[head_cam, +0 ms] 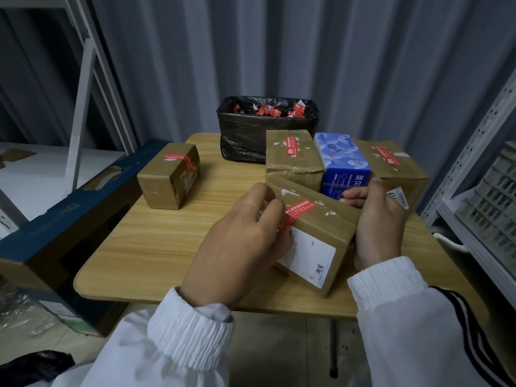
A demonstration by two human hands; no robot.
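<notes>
the box (pixel 315 241), on the near right of the table (pixel 156 247), is best steadied by the right hand (pixel 377 222) curled round its right end while the red sticker (pixel 301 209), pinched at its left end by the left hand (pixel 243 244), is peeled slowly, untorn.

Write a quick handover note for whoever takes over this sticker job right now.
Left grip pinches the near end of the red sticker on the front box.
Right grip holds that box's right end.
Done: crumpled red stickers lie in the black bin.
Left: this sticker, plus those on the left box, middle box and right box on the table.
</notes>
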